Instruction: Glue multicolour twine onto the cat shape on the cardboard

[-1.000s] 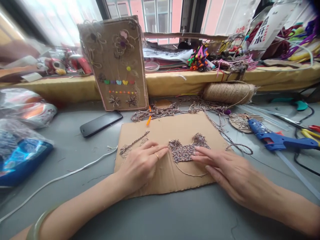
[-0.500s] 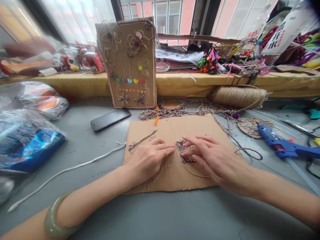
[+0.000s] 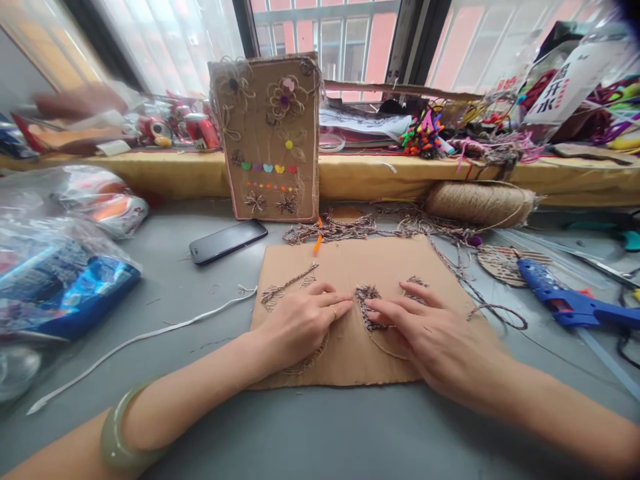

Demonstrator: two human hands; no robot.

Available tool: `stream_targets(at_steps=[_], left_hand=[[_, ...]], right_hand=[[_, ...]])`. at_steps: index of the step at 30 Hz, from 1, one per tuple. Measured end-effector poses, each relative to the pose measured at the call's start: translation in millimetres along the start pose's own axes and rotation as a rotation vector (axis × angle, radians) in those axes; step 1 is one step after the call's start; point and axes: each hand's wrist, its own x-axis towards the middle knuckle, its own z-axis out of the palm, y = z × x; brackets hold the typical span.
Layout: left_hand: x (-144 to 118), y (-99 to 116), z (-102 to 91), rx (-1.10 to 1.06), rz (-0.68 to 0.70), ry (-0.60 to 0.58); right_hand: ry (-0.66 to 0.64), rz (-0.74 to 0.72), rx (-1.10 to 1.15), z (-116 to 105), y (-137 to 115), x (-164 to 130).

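Observation:
A flat sheet of cardboard (image 3: 345,367) lies on the table under both hands. My left hand (image 3: 303,323), with a ring on one finger, rests on it, fingers flat and pointing right, partly covering a shape outlined in cord. My right hand (image 3: 425,327) spreads its fingers over a patch of dark braided cord (image 3: 367,293) on the cardboard, fingertips touching it. A thin curved line of twine (image 3: 387,350) runs below that patch. Another braided strip (image 3: 290,282) lies at the sheet's upper left. No loose thing shows between the fingers of either hand.
Behind stands a decorated cardboard panel (image 3: 273,140). A phone (image 3: 229,241) and white cord (image 3: 150,333) lie left, near plastic-wrapped packages (image 3: 75,287). Tangled braided cord (image 3: 345,230) and a twine spool (image 3: 480,203) lie behind the sheet. At right is a blue glue gun (image 3: 575,293).
My right hand has lowered slightly, its fingers coming down toward the braided patch and uncovering more cord behind them. My left hand stays in place on the cardboard. The view has shifted a little.

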Motion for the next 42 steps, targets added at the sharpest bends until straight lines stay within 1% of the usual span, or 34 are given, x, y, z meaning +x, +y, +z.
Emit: stream_targets(at_steps=[2,5,7,8,9,10,12,14,16,19,22,24,26,29,32,37,42], left_hand=[[0.4,-0.5,0.2,0.002,0.001,-0.006],[0.6,-0.2,1.0,-0.003,-0.002,-0.009],[0.5,-0.4,0.8,-0.011,-0.004,-0.002],[0.5,-0.9,0.1,-0.016,-0.007,0.004],[0.6,-1.9,-1.3,-0.023,-0.012,0.008],[0.9,-3.4,-3.4,-0.036,-0.021,0.01],[3.6,-7.5,-9.4,-0.069,-0.04,0.011],[10.5,-10.6,-16.3,-0.092,-0.052,0.013],[22.7,-9.0,-21.0,-0.1,-0.04,0.017],[48.0,5.6,-17.7,-0.107,0.083,-0.022],[73.3,25.5,-3.4,-0.105,0.226,-0.126],[84.8,35.1,7.3,-0.08,0.266,-0.185],[90.1,40.2,15.8,-0.044,0.289,-0.244],[89.1,42.3,22.6,-0.02,0.294,-0.3],[86.3,43.5,23.4,-0.019,0.264,-0.301],[91.9,47.3,22.1,0.016,0.154,-0.302],[94.5,48.6,31.6,0.024,0.159,-0.317]], right_hand=[[0.042,0.043,0.087,1.3,-1.0,3.7],[0.202,0.21,0.152,-9.2,3.6,3.5],[0.338,0.333,0.134,-21.8,12.2,-7.2],[0.385,0.388,0.108,-28.0,17.9,-16.1],[0.404,0.428,0.072,-33.4,24.1,-26.7],[0.388,0.451,0.035,-37.5,30.3,-38.4],[0.301,0.459,-0.009,-40.3,41.2,-61.4],[0.232,0.453,-0.011,-36.9,48.4,-78.6],[0.204,0.45,-0.006,-30.6,51.6,-86.7],[0.15,0.43,-0.005,-23.3,51.6,-86.5],[0.118,0.427,-0.031,-20.2,49.8,-82.9],[0.117,0.438,-0.064,-19.1,48.7,-82.0],[0.123,0.45,-0.099,-18.3,47.2,-82.0],[0.127,0.459,-0.155,-17.6,43.7,-81.4],[0.127,0.455,-0.214,-17.4,38.9,-79.9],[0.132,0.435,-0.287,-15.5,34.4,-79.6],[0.127,0.412,-0.295,-13.4,35.6,-79.8]])
